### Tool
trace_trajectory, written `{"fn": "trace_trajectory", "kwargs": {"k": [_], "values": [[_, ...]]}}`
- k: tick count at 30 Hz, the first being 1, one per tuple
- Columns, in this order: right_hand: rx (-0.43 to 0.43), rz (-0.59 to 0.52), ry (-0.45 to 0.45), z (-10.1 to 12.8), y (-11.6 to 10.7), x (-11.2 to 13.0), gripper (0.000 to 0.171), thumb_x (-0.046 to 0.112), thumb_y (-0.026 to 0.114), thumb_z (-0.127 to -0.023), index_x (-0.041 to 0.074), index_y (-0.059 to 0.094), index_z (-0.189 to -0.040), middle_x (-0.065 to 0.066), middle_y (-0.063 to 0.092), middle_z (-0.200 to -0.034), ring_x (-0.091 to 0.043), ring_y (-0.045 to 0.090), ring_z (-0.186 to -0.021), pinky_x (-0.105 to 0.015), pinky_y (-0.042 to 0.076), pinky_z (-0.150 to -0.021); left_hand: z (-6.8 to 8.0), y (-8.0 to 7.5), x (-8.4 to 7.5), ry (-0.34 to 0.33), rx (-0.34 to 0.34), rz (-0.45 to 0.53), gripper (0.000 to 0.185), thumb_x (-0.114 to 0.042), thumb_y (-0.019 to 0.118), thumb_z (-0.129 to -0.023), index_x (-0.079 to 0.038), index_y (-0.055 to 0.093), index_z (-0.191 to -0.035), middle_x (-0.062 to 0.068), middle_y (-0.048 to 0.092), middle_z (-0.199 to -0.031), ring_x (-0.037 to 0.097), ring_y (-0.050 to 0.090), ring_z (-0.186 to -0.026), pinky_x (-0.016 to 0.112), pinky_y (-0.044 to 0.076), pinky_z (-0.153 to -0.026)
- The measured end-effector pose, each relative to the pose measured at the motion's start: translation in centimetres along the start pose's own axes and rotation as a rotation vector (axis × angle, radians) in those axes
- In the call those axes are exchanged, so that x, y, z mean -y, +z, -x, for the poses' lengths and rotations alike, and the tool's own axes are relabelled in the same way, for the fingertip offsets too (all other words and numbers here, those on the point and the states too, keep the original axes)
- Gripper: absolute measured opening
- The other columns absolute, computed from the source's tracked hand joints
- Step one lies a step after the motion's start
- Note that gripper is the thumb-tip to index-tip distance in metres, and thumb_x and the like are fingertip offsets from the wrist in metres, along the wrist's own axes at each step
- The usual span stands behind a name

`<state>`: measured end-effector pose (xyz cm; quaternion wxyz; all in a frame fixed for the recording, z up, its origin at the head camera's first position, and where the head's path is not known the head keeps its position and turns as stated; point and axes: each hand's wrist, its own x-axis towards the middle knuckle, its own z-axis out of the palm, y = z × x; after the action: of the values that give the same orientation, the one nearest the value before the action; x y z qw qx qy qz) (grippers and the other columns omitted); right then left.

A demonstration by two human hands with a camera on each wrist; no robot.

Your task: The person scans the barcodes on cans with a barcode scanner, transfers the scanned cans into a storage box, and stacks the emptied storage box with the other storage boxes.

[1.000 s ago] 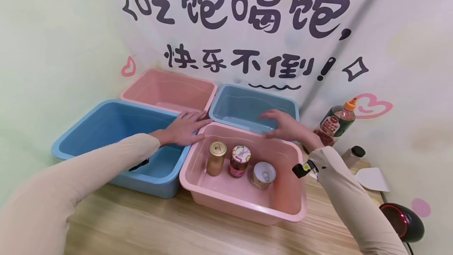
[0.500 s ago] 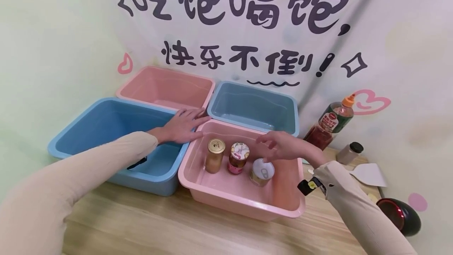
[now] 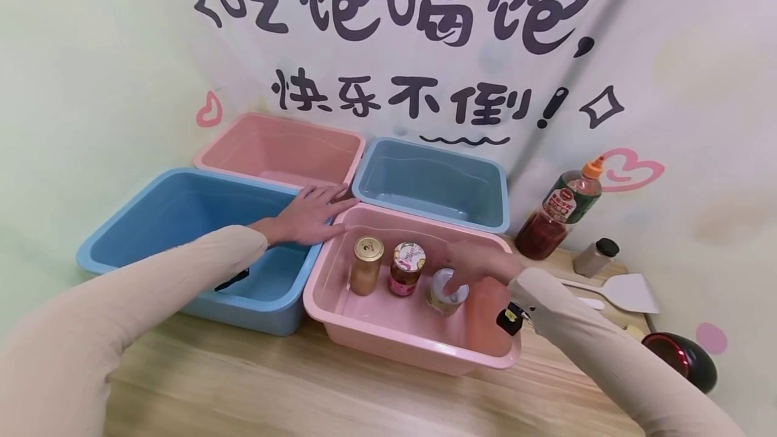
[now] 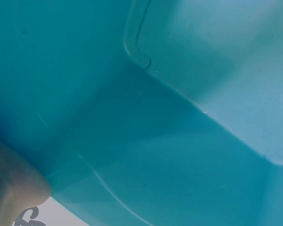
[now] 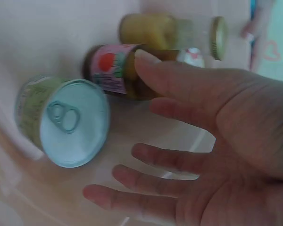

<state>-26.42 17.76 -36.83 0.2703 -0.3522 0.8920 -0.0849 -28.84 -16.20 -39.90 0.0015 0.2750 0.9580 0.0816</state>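
A pale printed backdrop (image 3: 698,52) hangs behind the wooden table (image 3: 243,390).

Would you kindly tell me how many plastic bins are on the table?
4, in a two-by-two block: a near-left blue bin, a far-left pink bin, a far-right blue bin and a near-right pink bin holding the jars. None seems hidden.

You see a near pink bin (image 3: 388,339) of smooth, slightly glossy plastic, and the near blue bin (image 3: 121,235) has the same moulded sheen. Your tin can (image 3: 445,297) has a pale metal lid with a ring pull and a paper label. The gold-lidded jar (image 3: 367,266) and the pink-lidded jar (image 3: 407,268) look like glass, the gold lid shiny metal. Your table (image 3: 255,383) is matt, light wood grain. The printed backdrop (image 3: 607,52) hangs like creased cloth. Your sleeves look like soft matt fabric.
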Motion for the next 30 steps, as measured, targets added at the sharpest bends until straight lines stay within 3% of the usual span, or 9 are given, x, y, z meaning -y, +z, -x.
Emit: {"fn": "trace_trajectory", "kwargs": {"k": [7,12,17,26,30], "values": [[0.024,-0.076,0.144,-0.7,1.2,0.6,0.057,0.014,0.085,-0.075,0.018,0.068,-0.128,-0.002,0.068,-0.126,-0.023,0.060,-0.110,-0.043,0.052,-0.099,0.1,0.1,0.0,-0.006,0.002,0.005,0.062,-0.046,0.051,-0.099,-0.023,0.039,-0.155,0.016,0.024,-0.166,0.036,0.021,-0.152,0.065,0.015,-0.119],[0.055,-0.130,0.255,-1.1,1.9,1.1,0.060,0.013,0.085,-0.075,0.016,0.065,-0.132,-0.004,0.066,-0.129,-0.022,0.059,-0.108,-0.047,0.051,-0.101,0.1,0.1,0.0,-0.002,-0.006,-0.001,0.062,-0.045,0.051,-0.099,-0.022,0.039,-0.155,0.016,0.025,-0.165,0.037,0.022,-0.152,0.066,0.016,-0.118],[0.095,-0.047,0.256,-1.5,2.0,1.2,0.057,0.015,0.085,-0.077,0.014,0.066,-0.131,-0.004,0.068,-0.125,-0.021,0.061,-0.102,-0.045,0.054,-0.097,0.0,-0.1,-0.1,0.000,0.001,0.005,0.062,-0.045,0.051,-0.099,-0.022,0.039,-0.155,0.016,0.025,-0.165,0.037,0.022,-0.152,0.065,0.016,-0.119],[0.097,0.038,0.199,-2.2,2.4,0.8,0.042,0.014,0.084,-0.077,0.013,0.069,-0.115,-0.002,0.069,-0.103,-0.019,0.062,-0.091,-0.035,0.056,-0.079,-0.3,0.0,0.1,-0.006,0.006,0.001,0.062,-0.045,0.050,-0.099,-0.023,0.038,-0.155,0.015,0.023,-0.166,0.036,0.020,-0.152,0.064,0.013,-0.119],[0.099,0.063,0.221,-2.1,2.5,1.5,0.047,0.014,0.086,-0.075,0.013,0.069,-0.119,-0.001,0.070,-0.105,-0.019,0.063,-0.092,-0.037,0.057,-0.084,-0.3,0.2,0.2,-0.010,0.011,0.002,0.062,-0.046,0.049,-0.099,-0.023,0.037,-0.156,0.015,0.022,-0.166,0.036,0.019,-0.153,0.064,0.013,-0.120]]}}
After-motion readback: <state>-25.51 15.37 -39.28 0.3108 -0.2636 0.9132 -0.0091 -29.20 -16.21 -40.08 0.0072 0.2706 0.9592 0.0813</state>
